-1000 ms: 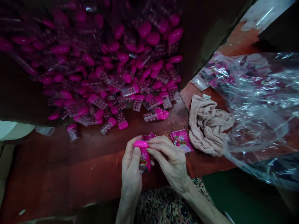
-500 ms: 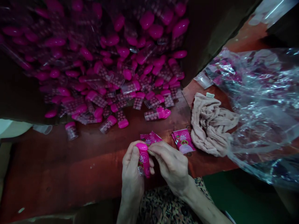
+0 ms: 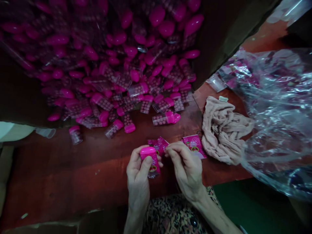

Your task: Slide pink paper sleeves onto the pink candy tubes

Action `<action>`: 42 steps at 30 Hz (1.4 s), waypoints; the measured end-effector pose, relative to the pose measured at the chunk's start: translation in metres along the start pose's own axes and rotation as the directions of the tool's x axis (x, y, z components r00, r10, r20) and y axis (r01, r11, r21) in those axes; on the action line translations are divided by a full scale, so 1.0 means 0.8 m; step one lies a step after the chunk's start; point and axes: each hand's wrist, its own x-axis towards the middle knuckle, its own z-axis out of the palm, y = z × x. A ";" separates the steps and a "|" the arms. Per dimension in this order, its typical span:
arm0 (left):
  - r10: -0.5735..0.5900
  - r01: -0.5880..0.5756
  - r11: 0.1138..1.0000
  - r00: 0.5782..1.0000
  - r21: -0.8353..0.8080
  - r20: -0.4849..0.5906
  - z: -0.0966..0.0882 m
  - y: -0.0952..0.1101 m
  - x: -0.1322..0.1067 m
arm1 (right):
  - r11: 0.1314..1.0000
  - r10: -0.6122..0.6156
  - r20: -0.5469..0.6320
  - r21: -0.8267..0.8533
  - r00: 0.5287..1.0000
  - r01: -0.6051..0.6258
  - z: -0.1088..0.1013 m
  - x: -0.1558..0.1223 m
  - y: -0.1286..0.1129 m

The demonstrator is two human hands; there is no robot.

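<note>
My left hand (image 3: 137, 180) is closed around a small candy container (image 3: 148, 151) with a bright pink cap. A pink printed label covers its body, and my thumb presses on the front. My right hand (image 3: 188, 172) is just to the right, apart from the container, with thumb and fingertips pinched together. Whatever is between those fingertips, if anything, is too small to make out. Behind my hands lie loose pink printed labels (image 3: 159, 142). Another small stack of labels (image 3: 197, 147) lies on the table, partly behind my right hand.
A dark open box (image 3: 214, 39) on the red table (image 3: 73, 175) spills out many pink-capped candy containers (image 3: 137, 89). A crumpled beige cloth (image 3: 219, 130) lies at right, beside a large clear plastic bag (image 3: 280, 113). One container (image 3: 75, 135) stands apart at left, near a clear empty cup (image 3: 46, 132).
My right hand has drawn away from the container to the right. The container has turned in my left hand, so its label's front faces up more.
</note>
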 end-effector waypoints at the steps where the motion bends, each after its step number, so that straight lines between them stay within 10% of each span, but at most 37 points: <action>1: 0.030 -0.030 1.000 0.999 0.007 -0.027 0.001 0.001 0.001 | 1.000 -0.005 0.020 0.024 1.000 0.005 -0.001 -0.003 -0.003; 7: 0.117 -0.099 0.971 0.990 0.219 -0.073 0.012 0.008 -0.002 | 0.992 -0.118 0.082 0.049 0.990 0.114 -0.006 -0.007 -0.010; 13: 0.085 -0.081 0.936 0.996 0.342 0.001 0.004 0.017 -0.010 | 0.972 0.099 0.164 0.194 0.982 -0.130 -0.018 0.006 -0.013; 20: 0.165 -0.146 0.908 0.986 0.393 -0.016 0.000 0.012 -0.010 | 0.966 0.080 0.183 0.230 0.980 -0.122 -0.017 0.000 -0.012; 30: 0.618 -0.653 0.621 0.748 0.433 0.242 0.007 0.017 -0.022 | 0.973 -0.068 0.233 0.232 0.970 0.013 -0.024 0.010 -0.020; 37: 0.390 -0.455 0.754 0.891 0.473 0.235 -0.002 0.014 -0.012 | 0.978 -0.118 0.236 0.193 0.965 0.072 -0.020 0.009 -0.015; 42: 0.506 -0.542 0.694 0.835 0.474 0.214 0.003 0.010 -0.018 | 0.980 -0.149 0.245 0.167 0.958 0.110 -0.021 0.006 -0.013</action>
